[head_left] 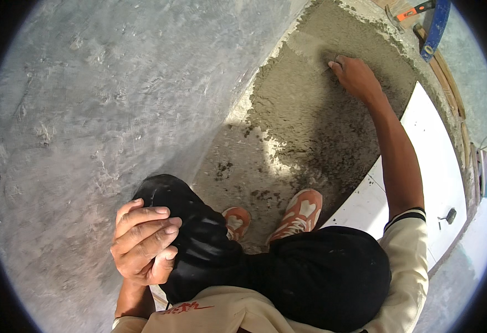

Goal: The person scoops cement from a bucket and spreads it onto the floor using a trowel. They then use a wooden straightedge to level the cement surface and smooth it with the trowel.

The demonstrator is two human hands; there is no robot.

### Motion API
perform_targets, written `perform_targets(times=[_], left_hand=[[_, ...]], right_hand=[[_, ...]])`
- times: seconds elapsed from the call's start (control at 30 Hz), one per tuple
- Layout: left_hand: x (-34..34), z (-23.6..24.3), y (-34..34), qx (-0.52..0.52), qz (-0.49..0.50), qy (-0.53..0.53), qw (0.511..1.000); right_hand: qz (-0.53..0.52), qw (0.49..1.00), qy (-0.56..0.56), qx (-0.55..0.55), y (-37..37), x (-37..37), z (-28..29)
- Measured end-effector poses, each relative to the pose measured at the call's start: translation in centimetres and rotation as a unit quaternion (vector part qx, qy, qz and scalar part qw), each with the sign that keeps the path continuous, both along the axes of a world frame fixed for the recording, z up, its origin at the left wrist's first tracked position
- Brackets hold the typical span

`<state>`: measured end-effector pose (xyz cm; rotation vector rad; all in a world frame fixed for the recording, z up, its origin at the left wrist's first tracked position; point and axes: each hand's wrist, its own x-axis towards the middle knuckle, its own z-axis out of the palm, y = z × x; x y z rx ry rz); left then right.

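Observation:
My right hand [358, 79] reaches out over a bed of wet grey-brown mortar [304, 94]. Its fingers are closed and pressed low near the surface; a dark patch lies at the fingertips, and I cannot make out what they hold. My left hand [143, 241] is raised beside my left knee, its fingers curled in together with nothing visible in them. White tiles [421, 161] lie along the right side of the mortar, under my right forearm.
A rough grey wall [105, 100] rises on the left. At the upper right are a hammer [415, 11] with an orange and black handle, a blue level-like bar [436, 30] and wooden strips [449, 83]. A small dark object [450, 215] sits on the tiles. Crumbs of mortar surround my shoes [302, 211].

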<state>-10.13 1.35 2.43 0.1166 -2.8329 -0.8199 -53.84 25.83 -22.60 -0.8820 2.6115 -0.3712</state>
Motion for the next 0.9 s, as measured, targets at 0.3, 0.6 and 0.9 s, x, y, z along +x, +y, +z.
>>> perform_targets(times=[0.3,0.6,0.9], left_hand=[[0.3,0.2,0.0,0.005,0.001,-0.007,1.000],[0.4,0.1,-0.1,0.012,-0.001,-0.005,1.000],[0.1,0.3,-0.2,0.013,-0.002,-0.005,1.000]], right_hand=[[0.080,0.996,-0.018,0.031,1.4,3.9,0.7],[0.067,0.997,-0.014,0.028,0.7,2.3,0.1],[0.009,1.000,0.013,-0.013,0.4,1.7,-0.7]])
